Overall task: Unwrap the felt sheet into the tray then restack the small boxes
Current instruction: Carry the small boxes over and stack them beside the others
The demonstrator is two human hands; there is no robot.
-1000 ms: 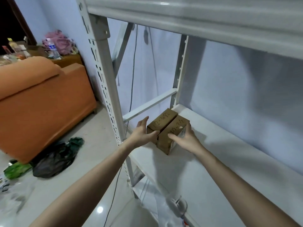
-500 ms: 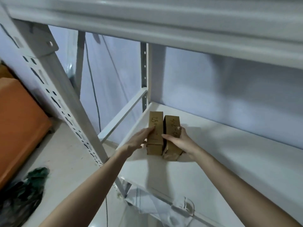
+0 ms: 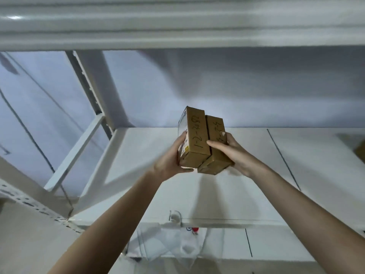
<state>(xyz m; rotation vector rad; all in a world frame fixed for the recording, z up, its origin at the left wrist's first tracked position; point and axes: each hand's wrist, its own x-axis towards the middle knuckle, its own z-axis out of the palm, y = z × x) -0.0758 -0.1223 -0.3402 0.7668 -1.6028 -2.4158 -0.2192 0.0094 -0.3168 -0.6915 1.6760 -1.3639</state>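
Note:
Two small brown cardboard boxes are held side by side, lifted off the white shelf board [image 3: 138, 151]. The left box [image 3: 195, 135] bears handwritten numbers on top and a white label on its side; my left hand [image 3: 173, 157] grips it from the left and underneath. The right box [image 3: 216, 143] sits slightly lower, pressed against the first, and my right hand [image 3: 231, 153] clasps it from the right. Both forearms reach up from the bottom of the view. No felt sheet is visible.
An upper shelf [image 3: 177, 22] of the white metal rack hangs close overhead. A rack post [image 3: 94, 89] and a cross brace [image 3: 77, 153] stand at left. A clear plastic container [image 3: 177, 244] lies below the shelf's front edge. A brown object [image 3: 360, 151] peeks in at far right.
Both boxes have risen off the shelf board in my hands and moved right, away from the rack's left corner. The camera has swung right; the orange sofa and floor clutter have left the view.

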